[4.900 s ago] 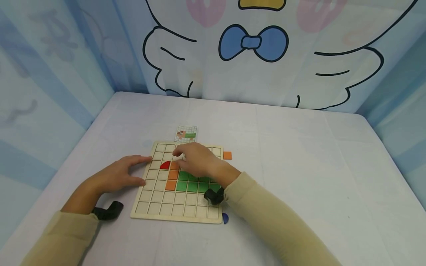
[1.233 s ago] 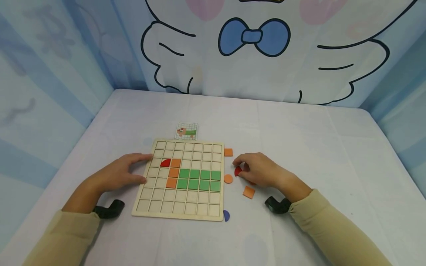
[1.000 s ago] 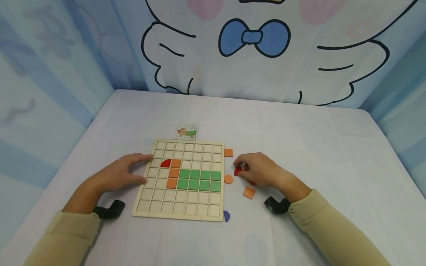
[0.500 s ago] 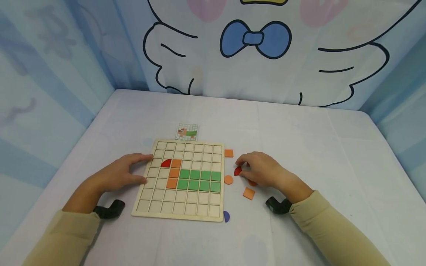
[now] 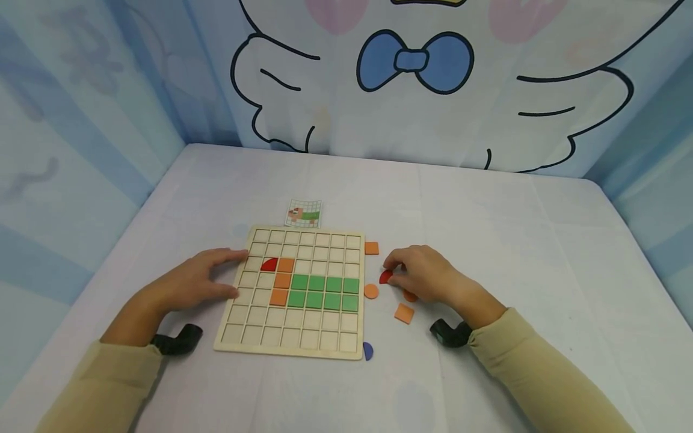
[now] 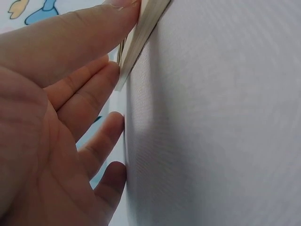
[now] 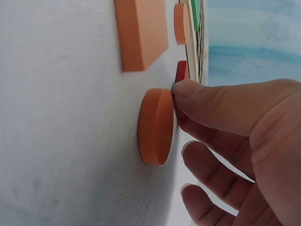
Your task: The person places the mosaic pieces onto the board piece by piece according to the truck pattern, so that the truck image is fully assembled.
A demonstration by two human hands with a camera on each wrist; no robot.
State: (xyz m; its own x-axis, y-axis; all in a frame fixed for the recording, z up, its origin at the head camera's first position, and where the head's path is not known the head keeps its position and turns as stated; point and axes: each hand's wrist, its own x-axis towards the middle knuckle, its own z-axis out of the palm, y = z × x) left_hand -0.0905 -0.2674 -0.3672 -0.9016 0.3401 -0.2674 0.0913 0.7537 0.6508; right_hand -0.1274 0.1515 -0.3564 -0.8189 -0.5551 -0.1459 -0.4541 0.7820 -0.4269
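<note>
My left hand (image 5: 197,281) rests at the left edge of a wooden grid board (image 5: 292,340), fingers extended, with the thumb and fingertips touching its side in the left wrist view. On the board lie a red quarter-circle tile (image 5: 269,264), a column of orange square tiles (image 5: 283,281) and two rows of green square tiles (image 5: 325,293). Right of the board, my right hand (image 5: 425,273) pinches another red quarter-circle tile (image 7: 181,70) between thumb and finger, low over the cloth. An orange round tile (image 7: 157,127) lies just beneath that hand.
A small picture card (image 5: 303,214) lies behind the board. Along its right side are an orange square (image 5: 371,248), an orange disc (image 5: 370,291) and a blue half-circle (image 5: 368,351). Another orange square (image 5: 403,313) lies nearer the right wrist. Curtains surround the white table.
My right hand has moved from over the board to the right and taken hold of the second red tile. Over the last second that tile has turned slightly. The left hand has stayed put.
</note>
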